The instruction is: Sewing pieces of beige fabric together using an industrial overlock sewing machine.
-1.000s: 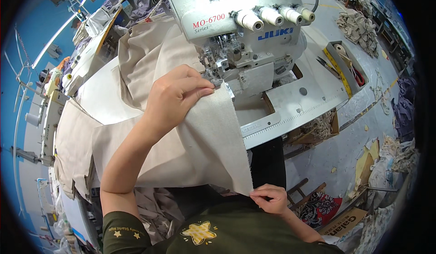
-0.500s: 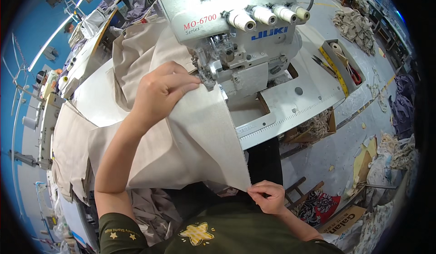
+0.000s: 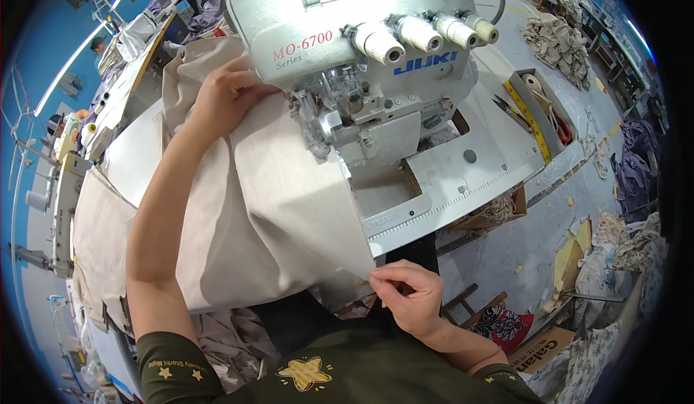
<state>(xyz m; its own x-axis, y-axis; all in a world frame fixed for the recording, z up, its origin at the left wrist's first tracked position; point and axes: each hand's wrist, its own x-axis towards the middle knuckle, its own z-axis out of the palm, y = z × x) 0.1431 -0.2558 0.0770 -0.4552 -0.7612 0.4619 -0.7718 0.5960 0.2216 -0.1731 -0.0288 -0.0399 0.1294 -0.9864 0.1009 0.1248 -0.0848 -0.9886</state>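
A large beige fabric panel lies over the table, its front part hanging toward my lap. Its right edge runs under the presser foot of a white overlock sewing machine. My left hand is closed on the fabric left of and just behind the presser foot; its fingertips are partly hidden by the cloth. Near the table's front edge, my right hand pinches the front corner of the same panel between thumb and fingers, keeping the edge drawn fairly straight toward the machine.
An open box with scissors and a yellow measuring tape sit on the right of the table. Below hangs a bin of thread scraps. Fabric heaps lie on the floor. More beige cloth drapes at left.
My left hand has moved back and left, away from the front of the presser foot. My right hand has come up closer to the table with the corner, and the fabric has advanced.
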